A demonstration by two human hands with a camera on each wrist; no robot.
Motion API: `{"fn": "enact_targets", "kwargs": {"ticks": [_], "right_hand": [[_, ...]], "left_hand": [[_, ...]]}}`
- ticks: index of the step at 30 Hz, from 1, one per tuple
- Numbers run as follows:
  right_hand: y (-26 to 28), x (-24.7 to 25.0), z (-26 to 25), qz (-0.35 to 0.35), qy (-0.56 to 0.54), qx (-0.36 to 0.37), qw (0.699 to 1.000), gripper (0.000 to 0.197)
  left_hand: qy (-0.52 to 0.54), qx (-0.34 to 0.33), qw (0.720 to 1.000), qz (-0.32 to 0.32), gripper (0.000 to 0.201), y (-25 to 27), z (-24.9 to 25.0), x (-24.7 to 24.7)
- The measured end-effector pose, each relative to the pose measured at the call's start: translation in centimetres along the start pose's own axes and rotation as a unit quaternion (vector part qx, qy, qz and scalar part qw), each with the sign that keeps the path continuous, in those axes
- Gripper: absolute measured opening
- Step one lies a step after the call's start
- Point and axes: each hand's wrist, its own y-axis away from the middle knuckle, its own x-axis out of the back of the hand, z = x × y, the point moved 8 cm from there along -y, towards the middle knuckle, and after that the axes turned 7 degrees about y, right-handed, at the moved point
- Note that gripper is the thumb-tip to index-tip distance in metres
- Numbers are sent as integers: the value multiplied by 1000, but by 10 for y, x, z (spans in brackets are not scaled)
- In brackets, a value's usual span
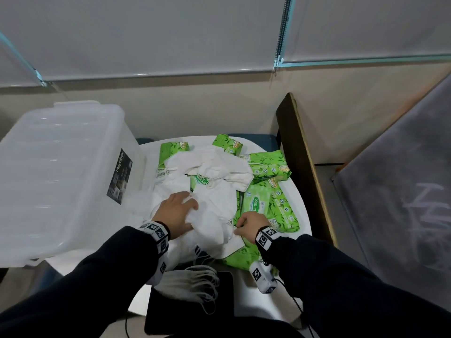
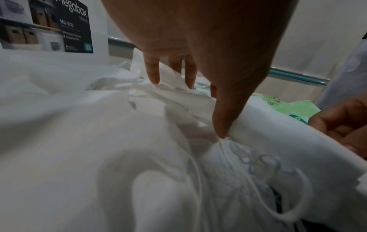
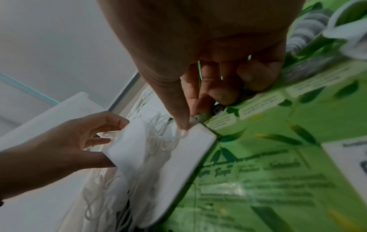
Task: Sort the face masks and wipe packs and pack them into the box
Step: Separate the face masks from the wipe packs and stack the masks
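Note:
White face masks (image 1: pixel 212 223) lie heaped over green wipe packs (image 1: pixel 268 203) on a white table (image 1: pixel 301 215). A clear plastic box (image 1: pixel 61 167) stands tilted at the left. My left hand (image 1: pixel 192 215) lies on the heap and holds the left end of a mask stack (image 3: pixel 178 157) between thumb and fingers. My right hand (image 1: pixel 238 228) pinches the stack's right corner and its ear loops between thumb and forefinger (image 3: pixel 188 125). In the left wrist view the thumb (image 2: pixel 222 130) presses the stack's edge (image 2: pixel 278 149). A wipe pack (image 3: pixel 278 157) lies right beside the stack.
More wipe packs (image 1: pixel 268 167) lie at the table's far side. A second bundle of masks (image 1: pixel 192 284) hangs over a black flat object (image 1: pixel 195 313) at the near edge. A wooden board (image 1: pixel 300 167) stands along the table's right side, with a wall behind.

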Motion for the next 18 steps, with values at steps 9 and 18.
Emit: {"fn": "enact_targets", "kwargs": {"ticks": [9, 18], "right_hand": [[-8, 52, 13, -19, -129, 3, 991, 6], [21, 154, -35, 22, -265, 200, 943, 21]], "left_hand": [[31, 78, 995, 60, 67, -10, 8, 36], [335, -91, 936, 55, 71, -28, 142, 58]]}}
